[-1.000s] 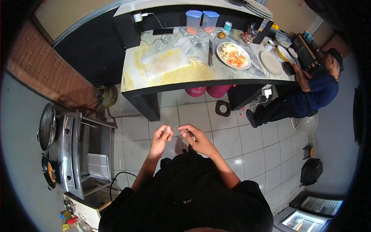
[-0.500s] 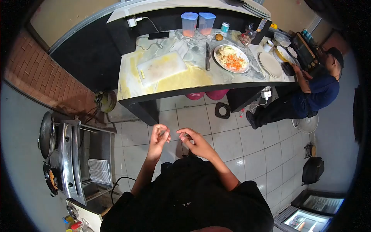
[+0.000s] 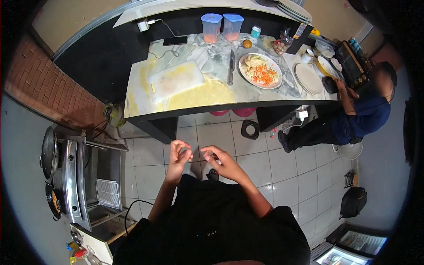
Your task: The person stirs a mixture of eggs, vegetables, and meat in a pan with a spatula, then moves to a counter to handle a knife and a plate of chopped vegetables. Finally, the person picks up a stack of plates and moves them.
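Note:
My left hand (image 3: 178, 155) is raised over the floor in front of my body, its fingers loosely curled and apart, holding nothing. Facing it, my right hand (image 3: 223, 164) is also empty, with bent fingers spread from the thumb. A small gap separates the two hands, and neither touches anything. Beyond them on the marble counter (image 3: 216, 57) lie a white cutting board (image 3: 179, 81), a kitchen knife (image 3: 231, 68) and an oval plate (image 3: 276, 84) of shredded carrot and pale chopped vegetables. Behind the plate sits a round brown potato-like item (image 3: 247, 43).
Two blue-lidded containers (image 3: 211, 28) and a phone (image 3: 175, 41) are at the counter's back. A co-worker (image 3: 362, 108) stands at the right by stacked plates (image 3: 308, 79). The stove (image 3: 73, 176) is on my left. A black ring-shaped object (image 3: 250, 129) lies on the floor.
The counter has shifted slightly left in view and appears a little nearer, and my foot now shows below my hands. Both hands keep nearly the same pose.

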The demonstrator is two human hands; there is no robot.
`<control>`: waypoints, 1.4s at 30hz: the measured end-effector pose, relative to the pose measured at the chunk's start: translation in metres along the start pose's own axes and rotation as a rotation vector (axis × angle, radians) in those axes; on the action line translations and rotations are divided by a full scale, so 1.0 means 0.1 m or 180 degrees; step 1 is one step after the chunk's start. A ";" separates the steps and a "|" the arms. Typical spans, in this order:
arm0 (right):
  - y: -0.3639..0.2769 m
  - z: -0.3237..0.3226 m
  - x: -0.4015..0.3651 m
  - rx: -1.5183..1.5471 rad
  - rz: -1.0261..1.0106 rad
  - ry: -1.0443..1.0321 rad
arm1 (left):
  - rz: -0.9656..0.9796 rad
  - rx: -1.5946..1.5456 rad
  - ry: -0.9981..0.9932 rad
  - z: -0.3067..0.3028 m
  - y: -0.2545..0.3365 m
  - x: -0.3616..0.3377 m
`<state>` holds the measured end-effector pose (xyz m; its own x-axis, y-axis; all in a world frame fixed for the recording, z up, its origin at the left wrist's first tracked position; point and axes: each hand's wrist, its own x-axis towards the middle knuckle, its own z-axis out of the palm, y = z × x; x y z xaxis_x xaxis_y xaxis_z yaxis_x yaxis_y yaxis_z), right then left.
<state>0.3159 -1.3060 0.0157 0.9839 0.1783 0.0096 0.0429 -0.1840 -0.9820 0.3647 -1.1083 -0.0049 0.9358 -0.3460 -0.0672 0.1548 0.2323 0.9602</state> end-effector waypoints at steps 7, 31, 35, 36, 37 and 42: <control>0.10 -0.43 0.11 0.0041 0.0282 0.0199 | -0.0449 -0.0227 -0.0212 0.07 -0.14 0.37; 0.21 -1.07 2.54 -0.0100 0.0317 0.0876 | -0.0666 0.0095 -0.1305 -0.34 0.23 3.56; 0.24 -1.20 2.68 -0.0236 0.0453 0.0702 | -0.0375 0.0199 -0.1090 -0.21 0.18 3.60; 0.23 -1.24 2.72 -0.0226 0.0452 0.0716 | -0.0495 0.0053 -0.0927 -0.15 0.21 3.58; 0.23 -1.29 2.75 -0.0216 0.0445 0.0742 | -0.0608 -0.0087 -0.0774 -0.10 0.23 3.58; 0.20 -1.55 2.83 -0.0207 0.0296 0.0832 | -0.0810 -0.0237 -0.0964 0.05 0.12 3.68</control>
<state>0.6220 -1.4086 0.0284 0.9951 -0.0958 -0.0232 -0.0468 -0.2512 -0.9668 0.7090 -1.2379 -0.0171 0.7308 -0.6505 -0.2068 0.4026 0.1661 0.9002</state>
